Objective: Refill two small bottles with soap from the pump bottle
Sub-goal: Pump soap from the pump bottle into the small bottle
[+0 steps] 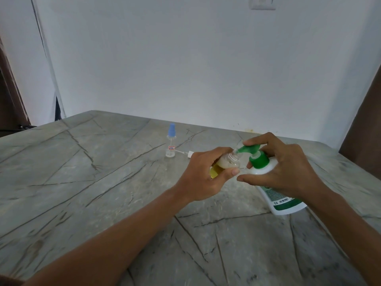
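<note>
Marble table (99,182) — left hand (203,178) tips small bottle (227,162) (uncapped) to pump bottle (260,161).

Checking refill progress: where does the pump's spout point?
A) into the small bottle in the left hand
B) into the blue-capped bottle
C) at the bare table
A: the green spout sits at the open mouth of the small bottle held by the left hand; the blue-capped bottle stands apart.
</note>
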